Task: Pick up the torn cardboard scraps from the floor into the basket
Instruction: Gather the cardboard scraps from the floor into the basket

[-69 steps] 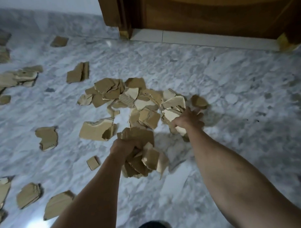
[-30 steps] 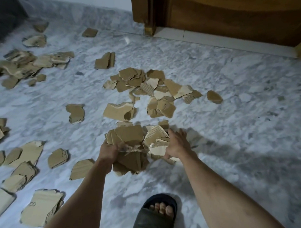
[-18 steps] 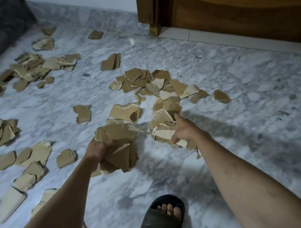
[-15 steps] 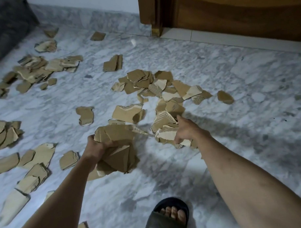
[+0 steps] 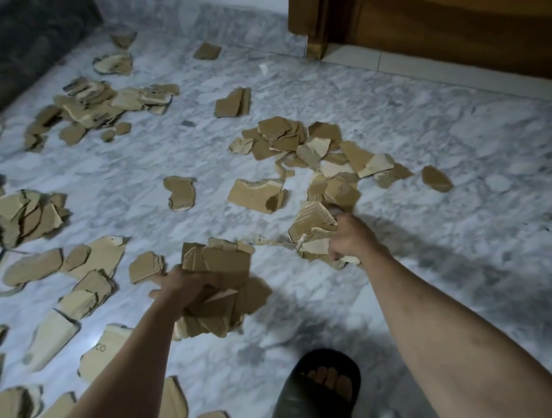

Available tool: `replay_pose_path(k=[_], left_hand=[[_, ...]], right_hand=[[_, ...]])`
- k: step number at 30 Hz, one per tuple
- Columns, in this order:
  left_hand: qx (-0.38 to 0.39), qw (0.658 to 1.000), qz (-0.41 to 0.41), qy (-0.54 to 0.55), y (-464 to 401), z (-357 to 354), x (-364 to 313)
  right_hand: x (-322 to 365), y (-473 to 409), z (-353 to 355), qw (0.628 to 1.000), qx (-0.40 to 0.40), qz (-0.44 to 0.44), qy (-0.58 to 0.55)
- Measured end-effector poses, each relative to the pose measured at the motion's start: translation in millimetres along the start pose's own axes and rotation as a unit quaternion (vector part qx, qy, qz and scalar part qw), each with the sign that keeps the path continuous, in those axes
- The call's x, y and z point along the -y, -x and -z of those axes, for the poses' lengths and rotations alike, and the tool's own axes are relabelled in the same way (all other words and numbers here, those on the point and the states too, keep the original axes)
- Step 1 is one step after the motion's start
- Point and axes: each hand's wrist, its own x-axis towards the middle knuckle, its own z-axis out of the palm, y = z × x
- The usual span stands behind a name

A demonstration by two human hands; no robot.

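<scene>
Scraps point(image 5: 255, 195): torn brown cardboard, ragged edges, some cut off at frame's left.
Left hand point(image 5: 180, 285): grips a stacked bundle point(image 5: 221, 285).
Right hand point(image 5: 352, 237): clutches a handful point(image 5: 314, 226); fingers hidden.
Floor point(image 5: 423, 160): grey-veined marble.

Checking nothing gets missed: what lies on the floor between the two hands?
In the head view, a thin torn strip lies between the left hand and right hand; otherwise bare marble floor.
</scene>
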Motion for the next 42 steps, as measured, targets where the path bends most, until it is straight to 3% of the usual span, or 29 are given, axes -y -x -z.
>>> replay_pose_path(k=[3, 7, 10, 14, 17, 20, 23, 26, 28, 31, 34, 37, 42], left_hand=[[0.012, 0.999, -0.006, 0.033, 74, 2, -45], [0.077, 0.987, -0.034, 0.134, 137, 10, -80], [0.143, 0.962, -0.071, 0.221, 142, 14, -78], [0.132, 0.937, -0.064, 0.316, 138, 23, -74], [0.128, 0.926, -0.062, 0.351, 132, 26, -73], [0.105, 0.928, -0.051, 0.353, 130, 31, -65], [0.081, 0.949, -0.033, 0.304, 124, 43, -45], [0.074, 0.986, -0.050, 0.141, 132, 44, -30], [0.064, 0.992, -0.077, 0.082, 139, 40, -26], [0.034, 0.995, -0.094, -0.027, 139, 34, -26], [-0.009, 0.989, -0.021, -0.143, 137, 28, -32], [-0.009, 0.996, 0.011, -0.091, 140, 26, -38], [0.010, 0.999, -0.020, 0.027, 144, 23, -30]], right_hand=[[1, 2, -2, 0.999, 0.038, -0.020, -0.009], [8, -1, 1, 0.977, 0.108, -0.057, -0.176], [18, -6, 11, 0.948, 0.085, -0.076, -0.297], [34, -19, 19, 0.912, 0.053, -0.094, -0.396], [43, -15, 20, 0.930, 0.097, -0.069, -0.347], [59, 8, -1, 0.957, 0.195, 0.007, -0.216], [82, 28, -45, 0.959, 0.249, 0.114, -0.066], [95, 35, -80, 0.954, 0.209, 0.197, 0.088], [98, 39, -85, 0.949, 0.156, 0.236, 0.140], [101, 42, -82, 0.942, 0.129, 0.261, 0.166], [106, 42, -85, 0.945, 0.125, 0.253, 0.164], [109, 44, -85, 0.953, 0.124, 0.237, 0.143], [100, 37, -80, 0.976, 0.147, 0.157, 0.042]])
